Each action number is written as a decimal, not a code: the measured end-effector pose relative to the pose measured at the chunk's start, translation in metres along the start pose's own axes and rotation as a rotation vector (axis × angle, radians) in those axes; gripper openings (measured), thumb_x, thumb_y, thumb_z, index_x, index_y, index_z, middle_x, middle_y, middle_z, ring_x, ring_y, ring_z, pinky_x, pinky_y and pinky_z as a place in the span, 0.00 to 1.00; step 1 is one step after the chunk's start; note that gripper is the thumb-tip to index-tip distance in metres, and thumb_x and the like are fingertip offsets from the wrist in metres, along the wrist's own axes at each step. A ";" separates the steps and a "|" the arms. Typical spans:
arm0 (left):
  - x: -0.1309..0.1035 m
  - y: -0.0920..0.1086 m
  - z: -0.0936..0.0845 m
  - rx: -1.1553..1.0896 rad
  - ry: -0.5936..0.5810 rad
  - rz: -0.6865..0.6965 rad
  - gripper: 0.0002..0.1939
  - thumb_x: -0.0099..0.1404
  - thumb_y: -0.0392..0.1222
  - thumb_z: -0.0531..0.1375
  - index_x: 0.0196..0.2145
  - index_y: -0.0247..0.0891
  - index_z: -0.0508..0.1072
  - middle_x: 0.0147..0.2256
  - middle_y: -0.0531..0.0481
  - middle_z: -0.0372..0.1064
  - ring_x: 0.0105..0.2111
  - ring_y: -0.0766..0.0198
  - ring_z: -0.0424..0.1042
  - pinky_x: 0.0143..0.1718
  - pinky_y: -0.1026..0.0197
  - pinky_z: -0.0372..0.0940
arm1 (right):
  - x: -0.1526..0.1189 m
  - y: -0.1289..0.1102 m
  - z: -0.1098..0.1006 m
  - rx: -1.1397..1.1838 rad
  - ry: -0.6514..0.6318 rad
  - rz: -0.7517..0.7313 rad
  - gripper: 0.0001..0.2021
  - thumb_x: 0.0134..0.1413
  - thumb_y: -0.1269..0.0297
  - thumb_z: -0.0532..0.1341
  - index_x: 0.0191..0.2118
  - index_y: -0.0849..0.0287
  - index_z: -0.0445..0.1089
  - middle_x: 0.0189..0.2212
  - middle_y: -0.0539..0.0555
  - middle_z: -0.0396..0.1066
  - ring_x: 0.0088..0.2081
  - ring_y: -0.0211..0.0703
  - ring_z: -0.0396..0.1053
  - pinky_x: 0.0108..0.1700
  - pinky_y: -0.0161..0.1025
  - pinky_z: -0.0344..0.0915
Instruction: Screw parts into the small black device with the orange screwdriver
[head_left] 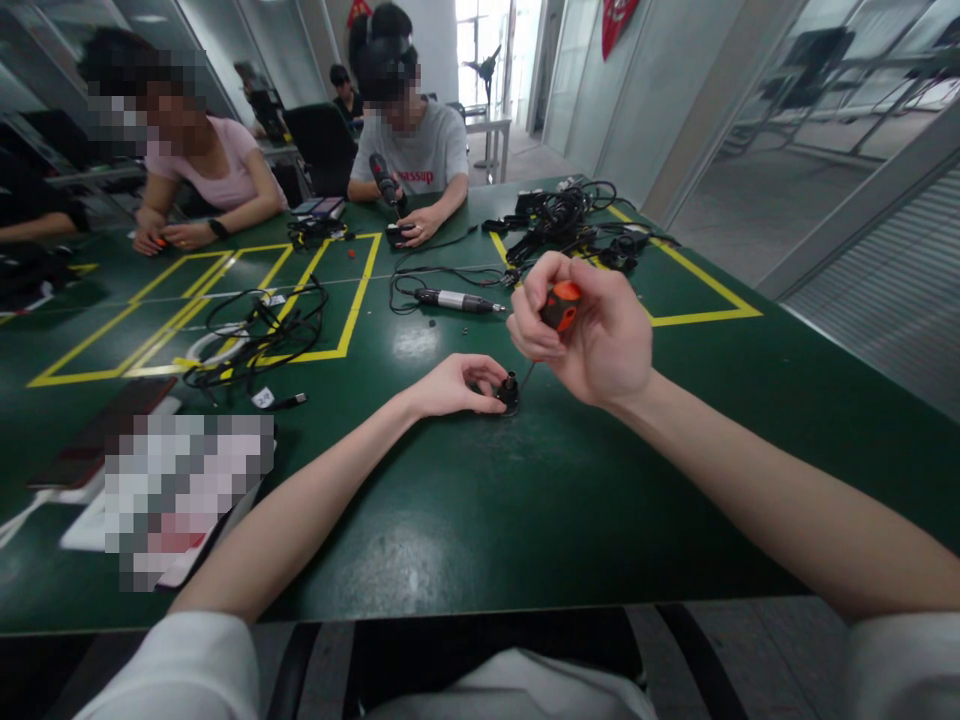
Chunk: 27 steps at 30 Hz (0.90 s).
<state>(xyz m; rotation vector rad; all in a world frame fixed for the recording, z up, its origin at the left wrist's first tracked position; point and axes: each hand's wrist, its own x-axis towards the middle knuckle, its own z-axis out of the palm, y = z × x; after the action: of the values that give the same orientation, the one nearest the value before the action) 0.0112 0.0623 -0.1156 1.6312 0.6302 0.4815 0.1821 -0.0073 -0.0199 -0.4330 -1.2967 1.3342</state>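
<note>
My right hand point(589, 335) is wrapped round the orange and black handle of a screwdriver point(564, 306). Its thin shaft slants down to the left, its tip at or close to a small black part point(508, 392) on the green table. The thumb and fingers of my left hand point(463, 385) pinch that black part, which has a short upright cylinder on top. What kind of part it is I cannot make out. Beyond my hands lies a black and silver electric screwdriver point(456, 301) with its cable.
Tangled black cables point(559, 225) lie at the table's back right, another coil point(262, 325) at the left. A dark phone point(109, 430) and blurred flat items lie front left. Across the table point(450, 520), a person point(420, 150) holds a power tool; another person point(210, 170) sits left.
</note>
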 end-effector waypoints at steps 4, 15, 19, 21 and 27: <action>-0.001 0.000 0.003 0.070 0.030 0.021 0.23 0.45 0.41 0.77 0.38 0.32 0.76 0.34 0.50 0.76 0.29 0.71 0.70 0.33 0.65 0.65 | 0.000 0.000 0.000 -0.017 0.028 -0.012 0.17 0.61 0.50 0.63 0.32 0.52 0.56 0.17 0.41 0.57 0.17 0.34 0.48 0.19 0.32 0.51; -0.001 -0.002 0.003 0.120 0.048 0.020 0.23 0.47 0.44 0.77 0.39 0.32 0.79 0.26 0.57 0.69 0.26 0.72 0.62 0.30 0.65 0.56 | 0.001 0.000 0.000 0.063 -0.045 0.033 0.21 0.65 0.47 0.61 0.28 0.54 0.57 0.17 0.44 0.55 0.17 0.34 0.52 0.19 0.33 0.52; -0.001 -0.001 0.002 0.142 0.043 0.004 0.24 0.47 0.45 0.76 0.41 0.33 0.80 0.26 0.57 0.68 0.25 0.72 0.60 0.29 0.65 0.54 | -0.001 0.001 -0.001 0.054 -0.060 0.004 0.19 0.64 0.46 0.62 0.31 0.53 0.58 0.17 0.42 0.55 0.17 0.33 0.49 0.19 0.32 0.50; -0.001 -0.001 0.003 0.148 0.049 0.001 0.24 0.47 0.46 0.77 0.40 0.33 0.81 0.25 0.58 0.68 0.25 0.72 0.60 0.28 0.66 0.53 | -0.001 0.001 -0.002 0.038 -0.045 0.004 0.17 0.63 0.49 0.63 0.33 0.52 0.57 0.17 0.41 0.56 0.17 0.33 0.49 0.20 0.32 0.51; 0.001 -0.003 0.002 0.071 0.005 -0.006 0.35 0.46 0.41 0.78 0.52 0.35 0.78 0.35 0.52 0.76 0.23 0.75 0.66 0.27 0.68 0.60 | 0.000 -0.002 0.001 0.005 -0.022 0.016 0.18 0.64 0.50 0.63 0.30 0.53 0.57 0.20 0.44 0.61 0.18 0.34 0.54 0.20 0.34 0.53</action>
<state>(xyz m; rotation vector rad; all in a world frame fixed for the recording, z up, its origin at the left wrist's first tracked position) 0.0124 0.0616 -0.1188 1.6950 0.6621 0.4636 0.1817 -0.0081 -0.0179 -0.4277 -1.3105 1.3586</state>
